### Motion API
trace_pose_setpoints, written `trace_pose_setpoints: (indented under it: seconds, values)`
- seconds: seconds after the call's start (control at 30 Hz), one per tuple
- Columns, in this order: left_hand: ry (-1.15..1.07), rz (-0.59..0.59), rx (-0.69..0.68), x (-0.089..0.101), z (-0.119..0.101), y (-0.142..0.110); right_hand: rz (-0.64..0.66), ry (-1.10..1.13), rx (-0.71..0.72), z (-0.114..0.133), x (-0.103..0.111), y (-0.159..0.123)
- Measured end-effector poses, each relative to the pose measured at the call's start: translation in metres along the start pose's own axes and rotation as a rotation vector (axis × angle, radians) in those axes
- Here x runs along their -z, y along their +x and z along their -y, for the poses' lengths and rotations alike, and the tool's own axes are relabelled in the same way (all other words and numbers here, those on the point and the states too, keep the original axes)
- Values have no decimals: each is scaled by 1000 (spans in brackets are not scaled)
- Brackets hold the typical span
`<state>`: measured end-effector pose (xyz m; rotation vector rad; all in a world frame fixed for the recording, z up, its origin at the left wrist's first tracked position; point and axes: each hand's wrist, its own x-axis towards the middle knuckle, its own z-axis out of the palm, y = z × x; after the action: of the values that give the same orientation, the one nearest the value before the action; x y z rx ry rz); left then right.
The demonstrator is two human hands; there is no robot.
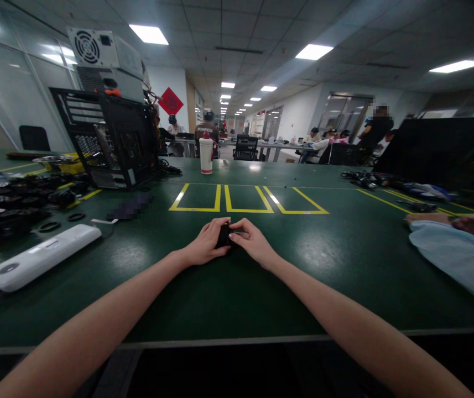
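My left hand (208,242) is closed around a small black object (224,236), resting low over the green table (203,298). What kind of object it is cannot be made out, since my fingers cover much of it. My right hand (253,241) meets it from the right, thumb and forefinger pinched together on a thin, light-coloured rod (240,232) whose tip points at the black object. Both hands are just in front of the yellow tape frames (249,210) on the table.
On the left lie a white power strip (41,257), black rings (50,226) and dark parts. Behind them stands an open computer case (116,135) with a power supply (104,50) on top. A white cup (206,156) stands farther back. Another person's sleeve (452,254) rests at the right.
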<state>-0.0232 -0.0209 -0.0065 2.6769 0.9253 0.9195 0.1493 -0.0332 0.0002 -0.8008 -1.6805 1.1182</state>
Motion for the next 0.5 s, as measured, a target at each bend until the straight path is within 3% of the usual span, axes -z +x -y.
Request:
trace_pose_setpoints:
  seconds: [0.1, 0.3, 0.5]
  values:
    - [2, -3, -3, 0, 1, 0, -16, -22, -11, -1, 1, 1]
    - [12, 12, 2, 1, 0, 0, 74, 6, -32, -1, 5, -1]
    - [0, 9, 8, 1, -2, 0, 46, 26, -1, 0, 2, -3]
